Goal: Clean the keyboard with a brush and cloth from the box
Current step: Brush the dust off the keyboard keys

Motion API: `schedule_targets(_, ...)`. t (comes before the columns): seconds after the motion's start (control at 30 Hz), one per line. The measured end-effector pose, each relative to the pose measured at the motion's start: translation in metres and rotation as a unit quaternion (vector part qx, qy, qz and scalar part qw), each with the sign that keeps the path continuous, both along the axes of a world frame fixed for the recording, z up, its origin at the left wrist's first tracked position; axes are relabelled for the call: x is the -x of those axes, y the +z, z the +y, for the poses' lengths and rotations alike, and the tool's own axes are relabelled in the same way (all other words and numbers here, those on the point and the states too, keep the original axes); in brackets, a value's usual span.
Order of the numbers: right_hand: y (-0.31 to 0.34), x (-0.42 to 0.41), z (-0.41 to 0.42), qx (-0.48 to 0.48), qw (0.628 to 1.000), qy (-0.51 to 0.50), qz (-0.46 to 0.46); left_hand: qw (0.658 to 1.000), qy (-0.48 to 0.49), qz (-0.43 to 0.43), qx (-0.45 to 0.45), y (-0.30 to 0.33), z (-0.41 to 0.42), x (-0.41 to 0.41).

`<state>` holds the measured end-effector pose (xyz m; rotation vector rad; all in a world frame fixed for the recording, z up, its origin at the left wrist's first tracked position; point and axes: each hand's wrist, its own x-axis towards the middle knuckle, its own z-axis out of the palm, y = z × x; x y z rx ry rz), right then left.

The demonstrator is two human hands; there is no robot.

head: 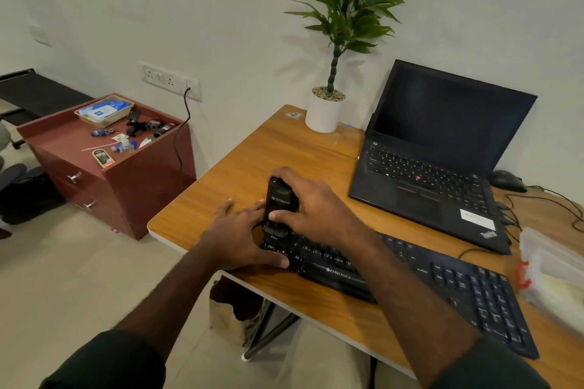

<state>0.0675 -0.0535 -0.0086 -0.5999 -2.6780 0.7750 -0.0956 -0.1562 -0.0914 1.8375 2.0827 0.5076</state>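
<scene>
I observe my right hand [311,208] gripping a black block-shaped brush [281,204] upright on the black keyboard's [442,278] left end; my left hand [243,230] lies spread, steadying that end on the wooden worktop [252,161].

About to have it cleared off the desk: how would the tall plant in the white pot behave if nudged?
The white pot is narrow while the leafy plant rises far above it, so it is probably top-heavy and apt to tip. The pebbles filling its top could spill. It looks rigid, possibly breakable.
</scene>
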Motion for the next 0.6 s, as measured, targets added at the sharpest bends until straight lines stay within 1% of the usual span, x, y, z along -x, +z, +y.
schedule_targets(0.1, -0.010, 0.001, -0.010, 0.013, 0.999, 0.041, 0.003, 1.000, -0.004, -0.006, -0.007, 0.004, 0.000, -0.001)
schedule_targets(0.17, -0.006, 0.000, -0.006, 0.042, 0.997, 0.062, -0.023, 1.000, -0.005, -0.005, -0.007, 0.004, 0.000, -0.001)
schedule_targets(0.27, 0.006, -0.007, 0.009, 0.068, 0.995, 0.056, -0.048, 1.000, -0.005, -0.004, 0.001, -0.001, 0.001, 0.001)
schedule_targets(0.37, 0.007, -0.008, 0.007, 0.050, 0.999, 0.002, 0.008, 1.000, 0.000, -0.003, 0.016, -0.003, 0.002, 0.002)
schedule_targets(0.43, 0.000, -0.004, -0.004, 0.038, 0.999, 0.007, 0.019, 1.000, 0.003, -0.010, 0.011, 0.001, 0.001, 0.000)
schedule_targets(0.53, -0.006, -0.001, -0.012, 0.047, 0.997, 0.053, -0.010, 1.000, -0.009, -0.005, 0.001, 0.006, -0.001, -0.002)
schedule_targets(0.6, 0.003, -0.004, -0.005, 0.058, 0.996, 0.060, -0.035, 1.000, -0.005, -0.011, 0.004, 0.004, 0.000, -0.001)
